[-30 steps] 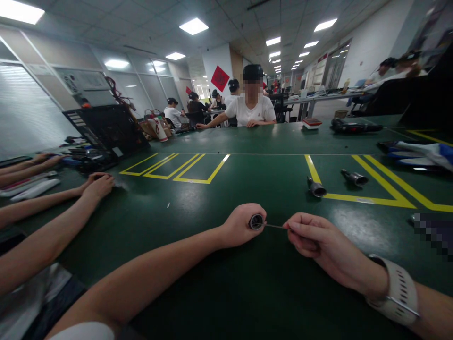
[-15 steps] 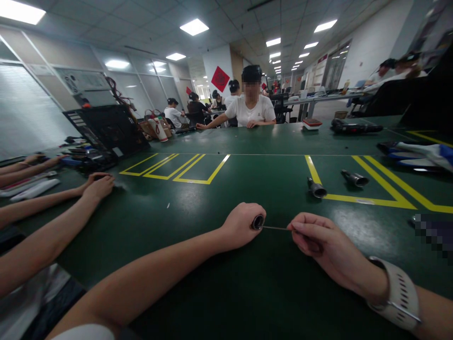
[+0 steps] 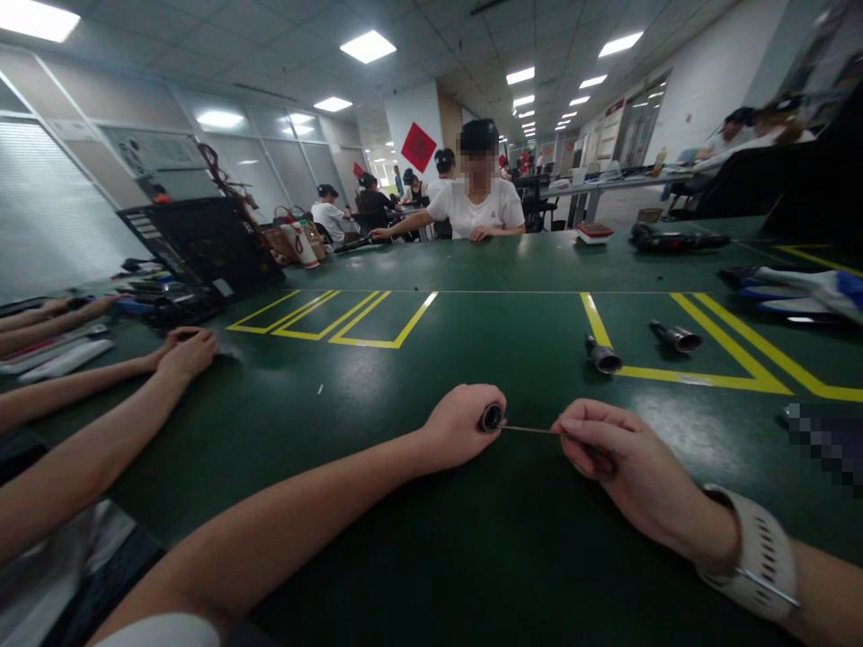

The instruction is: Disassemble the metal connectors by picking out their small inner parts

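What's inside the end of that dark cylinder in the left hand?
A thin metal rod, pinched by the right hand, reaches the open end of the small dark cylinder. The left hand covers its body; the interior is too dark to tell.

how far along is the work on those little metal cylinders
In hand: the left hand grips one small dark metal cylinder while the right hand holds a thin metal rod at its open end. Left: two similar cylinders lie untouched by the yellow tape lines.
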`<state>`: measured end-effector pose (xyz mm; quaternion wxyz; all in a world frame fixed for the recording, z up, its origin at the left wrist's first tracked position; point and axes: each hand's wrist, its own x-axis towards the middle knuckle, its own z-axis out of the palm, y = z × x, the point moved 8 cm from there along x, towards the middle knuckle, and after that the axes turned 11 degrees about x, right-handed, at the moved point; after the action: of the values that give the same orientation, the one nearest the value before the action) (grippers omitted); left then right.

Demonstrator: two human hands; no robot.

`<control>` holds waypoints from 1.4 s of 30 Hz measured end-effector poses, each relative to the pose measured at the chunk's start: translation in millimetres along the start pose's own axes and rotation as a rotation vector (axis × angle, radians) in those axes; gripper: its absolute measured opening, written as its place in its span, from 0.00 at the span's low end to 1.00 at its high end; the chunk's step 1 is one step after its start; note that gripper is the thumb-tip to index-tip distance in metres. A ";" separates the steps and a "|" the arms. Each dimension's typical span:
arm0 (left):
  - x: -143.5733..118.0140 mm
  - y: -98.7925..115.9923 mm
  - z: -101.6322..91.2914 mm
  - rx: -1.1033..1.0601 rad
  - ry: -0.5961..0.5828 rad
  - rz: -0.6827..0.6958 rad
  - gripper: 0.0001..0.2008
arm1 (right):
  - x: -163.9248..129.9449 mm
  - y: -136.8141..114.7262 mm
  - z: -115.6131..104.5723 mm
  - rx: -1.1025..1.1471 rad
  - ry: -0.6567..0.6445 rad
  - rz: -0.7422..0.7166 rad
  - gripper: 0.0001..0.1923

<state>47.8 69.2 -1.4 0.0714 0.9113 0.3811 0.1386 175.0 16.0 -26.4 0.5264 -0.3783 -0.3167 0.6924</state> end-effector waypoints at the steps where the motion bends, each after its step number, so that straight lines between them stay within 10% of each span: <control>1: 0.0 0.6 -0.1 0.012 0.006 0.008 0.04 | -0.4 0.0 0.0 -0.010 0.005 0.000 0.08; 32: -3.6 8.5 -2.2 -0.321 -0.076 0.141 0.07 | -2.5 -10.2 -12.3 -0.082 0.112 -0.102 0.11; 42: 12.2 -14.4 -17.6 -0.389 0.136 0.025 0.10 | -5.4 -37.7 0.2 -0.133 0.045 -0.119 0.10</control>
<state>40.9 88.5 14.4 0.2186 0.8734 0.3398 0.2720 194.1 20.1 6.3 0.5475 -0.4083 -0.3720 0.6286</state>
